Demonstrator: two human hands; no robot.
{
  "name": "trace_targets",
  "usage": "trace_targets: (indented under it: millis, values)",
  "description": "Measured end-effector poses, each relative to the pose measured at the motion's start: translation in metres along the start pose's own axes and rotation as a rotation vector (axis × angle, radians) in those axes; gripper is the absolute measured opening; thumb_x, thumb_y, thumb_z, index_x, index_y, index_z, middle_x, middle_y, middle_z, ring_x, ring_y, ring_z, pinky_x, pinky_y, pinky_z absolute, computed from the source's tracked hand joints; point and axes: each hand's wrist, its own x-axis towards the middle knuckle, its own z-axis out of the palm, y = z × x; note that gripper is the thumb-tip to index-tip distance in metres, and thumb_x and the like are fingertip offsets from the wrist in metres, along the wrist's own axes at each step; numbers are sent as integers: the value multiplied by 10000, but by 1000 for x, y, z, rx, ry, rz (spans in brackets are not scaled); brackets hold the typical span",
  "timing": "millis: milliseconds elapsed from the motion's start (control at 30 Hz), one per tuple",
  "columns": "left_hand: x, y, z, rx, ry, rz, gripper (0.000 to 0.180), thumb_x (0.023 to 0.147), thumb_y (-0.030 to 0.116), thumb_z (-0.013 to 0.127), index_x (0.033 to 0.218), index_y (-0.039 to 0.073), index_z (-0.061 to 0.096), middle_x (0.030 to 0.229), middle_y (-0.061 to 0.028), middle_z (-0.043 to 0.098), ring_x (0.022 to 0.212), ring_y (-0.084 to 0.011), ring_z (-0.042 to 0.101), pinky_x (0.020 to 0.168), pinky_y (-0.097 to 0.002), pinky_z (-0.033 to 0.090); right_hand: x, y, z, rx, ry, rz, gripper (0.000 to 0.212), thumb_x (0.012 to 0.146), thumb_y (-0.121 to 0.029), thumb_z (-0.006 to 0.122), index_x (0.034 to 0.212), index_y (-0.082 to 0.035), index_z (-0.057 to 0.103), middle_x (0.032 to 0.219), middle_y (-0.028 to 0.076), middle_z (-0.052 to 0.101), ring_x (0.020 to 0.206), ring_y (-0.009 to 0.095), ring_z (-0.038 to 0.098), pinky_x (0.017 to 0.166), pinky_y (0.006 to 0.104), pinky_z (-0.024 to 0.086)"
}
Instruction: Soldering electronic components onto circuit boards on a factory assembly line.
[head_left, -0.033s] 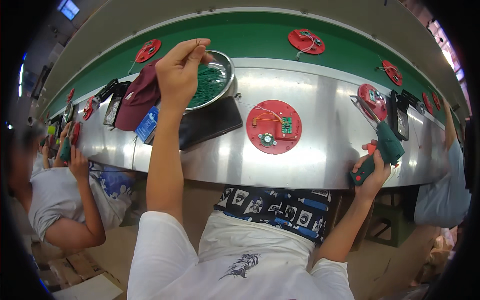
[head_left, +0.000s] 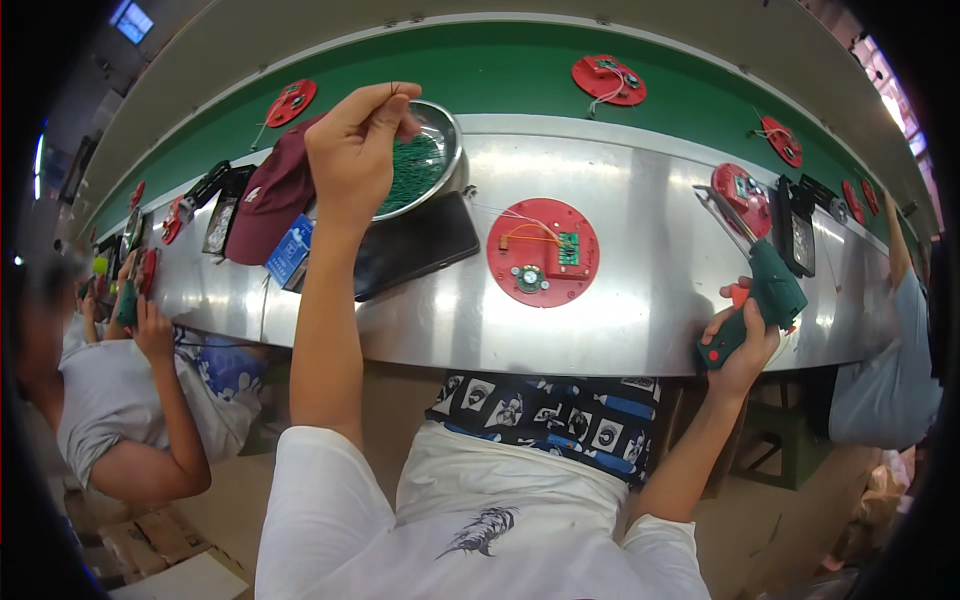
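Raised over the near side of a metal bowl (head_left: 456,150), my left hand (head_left: 352,165) is closed in a pinch on a thin dark wire, seen only as a fine line at the fingertips. Many short green wires (head_left: 410,175) fill the bowl. My right hand (head_left: 748,350) grips a dark green soldering gun (head_left: 775,285) with a red trigger, its metal tip pointing up and away to the left. Between the hands, a round red plate (head_left: 538,252) lies flat on the metal bench, carrying a green circuit board (head_left: 568,248), a small round part and thin wires.
Left of the bowl are a black flat case (head_left: 420,250), a blue packet (head_left: 290,250) and a maroon cap (head_left: 270,200). More red plates (head_left: 610,80) lie on the green strip behind. A black tray (head_left: 797,240) stands right of the soldering gun. Co-workers sit on both sides.
The bench and the things on it sit slightly further left in the picture. Both hands keep the same holds.
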Motion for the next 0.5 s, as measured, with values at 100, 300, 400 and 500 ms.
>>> trace_targets:
  millis: [100, 300, 400, 500]
  values:
    - [-11, 22, 11, -11, -62, 9, 223, 974, -9, 548, 1123, 15, 712, 819, -42, 701, 627, -69, 566, 571, -210, 456, -4, -1, -2, 4, -106, -9, 391, 938, -171, 578, 1219, 97, 531, 992, 211, 649, 515, 183, 586, 431, 284, 467]
    - [-53, 63, 39, 173, -384, 145, 266, 820, -65, 576, 1051, -2, 692, 742, -144, 597, 662, -293, 609, 609, -367, 488, -18, 6, -9, -7, -215, -51, 494, 929, -217, 612, 1318, 66, 499, 1062, 226, 641, 548, 218, 611, 460, 296, 486]
    - [-79, 63, 48, 202, -369, 118, 132, 809, -20, 611, 925, -6, 670, 754, -139, 603, 654, -308, 601, 593, -398, 486, -32, 6, -2, 1, -287, -89, 569, 937, -300, 630, 1333, 81, 482, 1059, 227, 631, 546, 218, 606, 442, 290, 469]
    - [-98, 59, 60, 262, -411, 91, 33, 803, 41, 643, 831, 24, 650, 717, -110, 577, 610, -298, 591, 543, -407, 479, -44, 9, -6, -38, -420, -77, 611, 933, -351, 654, 1316, 95, 490, 1028, 228, 621, 522, 211, 589, 412, 278, 437]
